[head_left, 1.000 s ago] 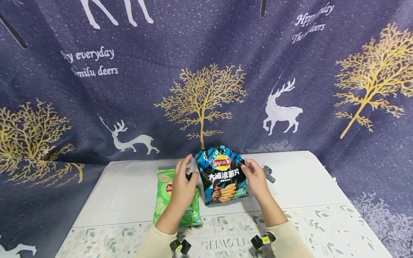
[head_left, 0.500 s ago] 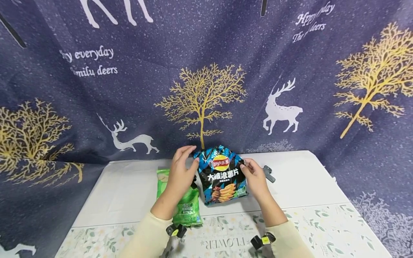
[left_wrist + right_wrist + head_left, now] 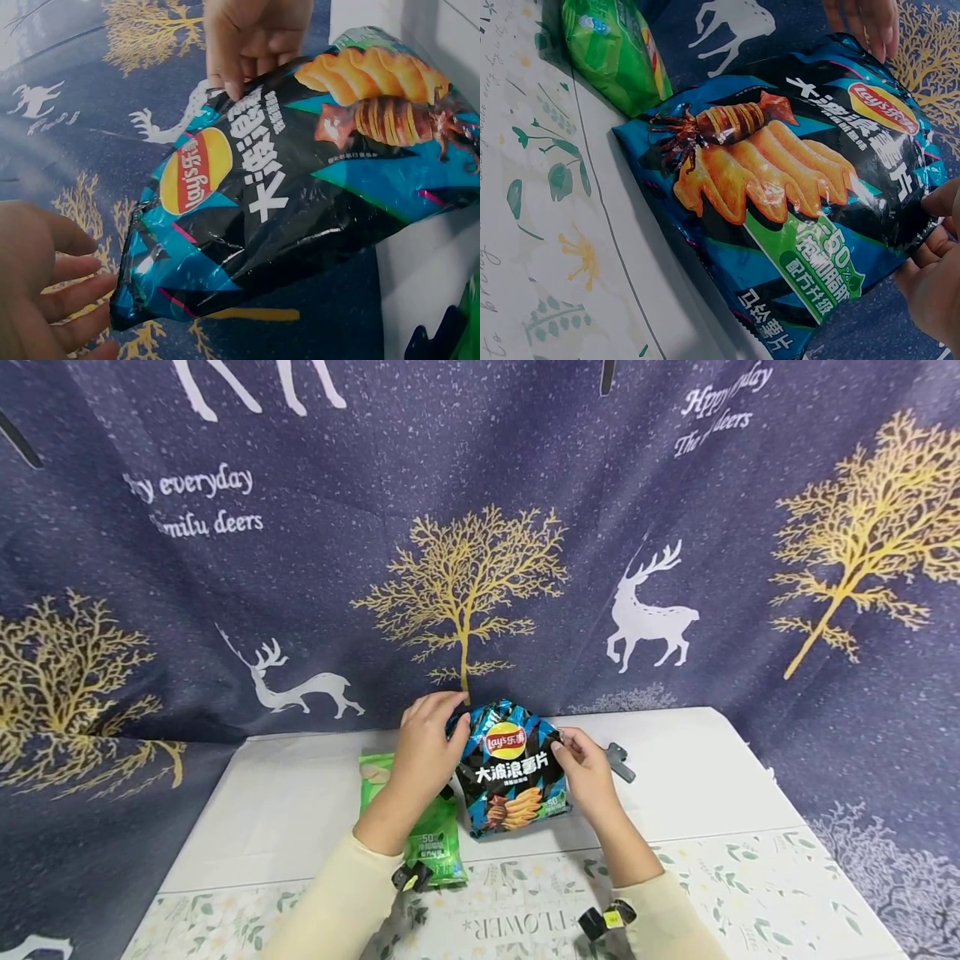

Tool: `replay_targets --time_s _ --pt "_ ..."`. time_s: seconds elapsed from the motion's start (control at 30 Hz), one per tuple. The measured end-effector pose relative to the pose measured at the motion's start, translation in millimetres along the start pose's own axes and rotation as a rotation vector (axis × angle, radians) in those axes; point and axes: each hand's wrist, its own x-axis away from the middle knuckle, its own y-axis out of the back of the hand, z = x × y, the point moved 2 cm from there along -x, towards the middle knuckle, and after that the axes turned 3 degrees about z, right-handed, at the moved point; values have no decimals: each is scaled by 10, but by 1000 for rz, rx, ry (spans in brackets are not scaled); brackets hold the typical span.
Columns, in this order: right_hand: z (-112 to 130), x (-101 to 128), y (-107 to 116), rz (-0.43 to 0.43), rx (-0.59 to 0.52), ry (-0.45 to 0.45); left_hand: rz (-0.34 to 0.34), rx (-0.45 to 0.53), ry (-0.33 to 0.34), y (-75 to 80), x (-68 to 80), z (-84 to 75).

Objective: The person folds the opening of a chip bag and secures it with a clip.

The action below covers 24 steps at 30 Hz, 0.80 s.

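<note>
A black and blue bag of potato chips [image 3: 513, 777] stands tilted up at the back of the table, its printed front toward the head camera. My right hand [image 3: 591, 781] pinches its right edge between thumb and fingers. By the upper left corner is my left hand [image 3: 427, 747]; in the left wrist view its fingers [image 3: 79, 296] are spread and loosely bent, tips right at that corner. A green bag of chips [image 3: 438, 839] lies flat on the table, partly hidden under my left forearm.
A dark grey clip-like object [image 3: 621, 762] lies behind my right hand. Behind the white table [image 3: 712, 777] hangs a blue curtain [image 3: 420, 468] with gold trees and white deer. A floral cloth [image 3: 757, 893] covers the table's near part.
My left hand has moved up and then right to the black and blue bag's upper left corner, uncovering more of the green bag's lower part. My right hand keeps its pinch.
</note>
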Motion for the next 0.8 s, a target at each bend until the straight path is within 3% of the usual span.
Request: replay_targets --time_s 0.2,0.6,0.8 --pt "8 5 -1 7 -9 3 4 -131 -107 -61 -71 -35" --pt "59 33 -12 8 -31 1 120 -161 -92 -78 -154 -149" --pt "71 37 -11 8 -53 32 188 -118 -80 -90 -175 -157"
